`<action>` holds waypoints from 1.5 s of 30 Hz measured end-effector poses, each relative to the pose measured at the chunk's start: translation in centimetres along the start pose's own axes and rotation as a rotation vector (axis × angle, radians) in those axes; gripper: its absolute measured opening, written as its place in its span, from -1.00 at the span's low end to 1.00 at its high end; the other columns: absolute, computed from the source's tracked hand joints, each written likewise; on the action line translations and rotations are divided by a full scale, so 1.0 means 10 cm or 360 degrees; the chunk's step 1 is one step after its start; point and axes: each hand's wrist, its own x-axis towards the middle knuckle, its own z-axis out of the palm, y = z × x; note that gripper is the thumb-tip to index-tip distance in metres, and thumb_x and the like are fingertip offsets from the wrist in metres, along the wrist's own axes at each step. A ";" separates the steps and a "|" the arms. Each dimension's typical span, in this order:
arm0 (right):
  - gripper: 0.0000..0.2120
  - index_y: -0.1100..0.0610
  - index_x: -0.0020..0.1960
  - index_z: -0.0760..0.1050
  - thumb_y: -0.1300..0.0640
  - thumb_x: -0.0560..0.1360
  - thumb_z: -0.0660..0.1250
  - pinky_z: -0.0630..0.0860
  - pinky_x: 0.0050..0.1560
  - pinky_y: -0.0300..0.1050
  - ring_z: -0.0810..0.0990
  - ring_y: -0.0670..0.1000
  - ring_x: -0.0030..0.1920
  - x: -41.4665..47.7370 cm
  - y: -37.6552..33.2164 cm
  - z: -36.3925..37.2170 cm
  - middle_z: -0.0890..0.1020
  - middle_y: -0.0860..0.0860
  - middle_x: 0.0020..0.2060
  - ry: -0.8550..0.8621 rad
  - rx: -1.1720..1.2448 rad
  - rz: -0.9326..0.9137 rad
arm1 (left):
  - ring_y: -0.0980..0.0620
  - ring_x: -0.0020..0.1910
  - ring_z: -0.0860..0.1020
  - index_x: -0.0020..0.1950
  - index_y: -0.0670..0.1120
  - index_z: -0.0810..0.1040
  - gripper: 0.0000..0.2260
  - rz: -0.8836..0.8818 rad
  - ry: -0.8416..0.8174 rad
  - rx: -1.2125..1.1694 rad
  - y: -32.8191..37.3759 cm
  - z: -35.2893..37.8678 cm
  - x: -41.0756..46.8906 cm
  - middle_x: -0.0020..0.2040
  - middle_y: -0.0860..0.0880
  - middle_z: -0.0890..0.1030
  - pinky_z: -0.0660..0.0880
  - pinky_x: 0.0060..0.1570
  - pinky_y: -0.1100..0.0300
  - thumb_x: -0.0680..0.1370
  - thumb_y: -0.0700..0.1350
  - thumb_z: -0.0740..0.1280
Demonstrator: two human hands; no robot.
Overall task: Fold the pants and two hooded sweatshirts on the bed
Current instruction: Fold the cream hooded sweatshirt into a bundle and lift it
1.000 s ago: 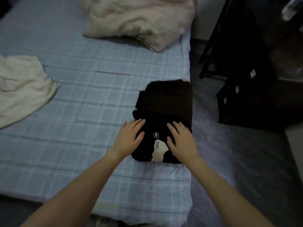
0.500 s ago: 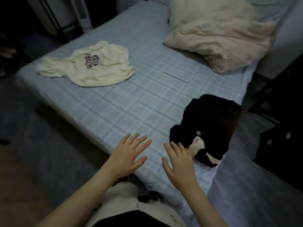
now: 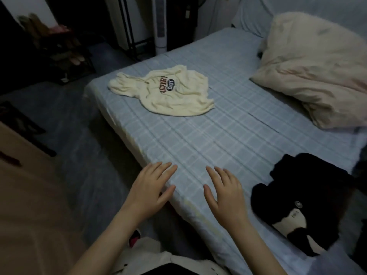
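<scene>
A cream hooded sweatshirt (image 3: pixel 168 92) with a red and dark chest print lies crumpled and unfolded near the bed's far left corner. A folded black sweatshirt (image 3: pixel 301 207) with a cream patch sits on a folded dark garment at the bed's near right. My left hand (image 3: pixel 151 187) and my right hand (image 3: pixel 226 193) hover with straight spread fingers over the blue plaid bed (image 3: pixel 208 139) at its near edge, holding nothing. Both are left of the black pile and well short of the cream sweatshirt.
A bunched pale duvet (image 3: pixel 313 62) fills the bed's far right. A white fan pole (image 3: pixel 160 24) and a dark metal rack (image 3: pixel 129 30) stand beyond the bed. A dark shoe rack (image 3: pixel 63 50) stands at far left on the grey floor.
My hands have come off the folded black sweatshirt and moved left over the bare sheet. My view has swung left, bringing the cream sweatshirt fully into sight.
</scene>
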 end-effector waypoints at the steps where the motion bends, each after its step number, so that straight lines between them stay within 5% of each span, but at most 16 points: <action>1: -0.49 0.15 0.39 0.52 -0.08 0.57 0.14 0.48 0.27 0.21 0.55 0.26 0.28 0.07 -0.12 0.13 0.60 0.16 0.28 -0.0016 0.0013 -0.0002 | -0.11 0.37 0.46 0.44 -0.04 0.46 -0.51 -0.0019 -0.0005 -0.0007 -0.19 -0.04 -0.03 0.36 -0.04 0.53 0.31 0.40 -0.04 0.57 0.13 0.16; 13: -0.58 0.15 0.39 0.51 0.00 0.60 0.21 0.52 0.19 0.08 0.58 0.08 0.22 1.60 -1.97 1.32 0.62 0.04 0.22 -0.0125 0.0191 -0.0084 | -0.10 0.38 0.45 0.48 -0.02 0.42 -0.50 -0.0245 0.0122 -0.0041 -2.59 -1.15 0.14 0.37 -0.03 0.52 0.31 0.39 -0.02 0.59 0.14 0.09; 20: -0.56 0.12 0.42 0.48 -0.02 0.60 0.19 0.48 0.26 0.04 0.54 0.04 0.27 2.39 -2.22 1.74 0.59 0.01 0.27 -0.0264 0.0093 -0.0024 | -0.13 0.36 0.47 0.46 -0.07 0.44 -0.50 -0.0319 0.0107 -0.0197 -3.42 -1.11 0.64 0.36 -0.07 0.53 0.35 0.38 -0.05 0.59 0.11 0.09; 26: -0.58 0.17 0.37 0.52 0.04 0.57 0.27 0.57 0.10 0.06 0.62 0.12 0.14 3.51 -2.29 2.31 0.64 0.08 0.16 -0.0220 0.0083 -0.0045 | -0.11 0.44 0.40 0.50 0.02 0.37 -0.47 -0.0365 -0.0062 -0.0108 -4.15 -1.16 1.36 0.42 -0.01 0.47 0.23 0.46 -0.03 0.59 0.16 0.01; 37: -0.53 0.21 0.37 0.51 -0.01 0.58 0.16 0.53 0.14 0.16 0.58 0.22 0.18 5.59 -2.46 2.67 0.59 0.17 0.23 0.0084 0.0031 -0.0058 | -0.17 0.34 0.47 0.44 -0.10 0.46 -0.53 -0.0089 0.0116 -0.0045 -5.35 -1.86 3.46 0.35 -0.09 0.54 0.38 0.35 -0.13 0.60 0.07 0.14; 45: -0.59 0.21 0.35 0.53 0.06 0.57 0.23 0.55 0.13 0.15 0.60 0.25 0.16 6.19 -2.70 3.25 0.60 0.20 0.23 0.0154 -0.0118 0.0396 | -0.11 0.41 0.41 0.49 -0.03 0.39 -0.51 0.0331 -0.0313 -0.0128 -6.30 -1.59 4.55 0.41 -0.03 0.47 0.31 0.40 -0.02 0.61 0.11 0.08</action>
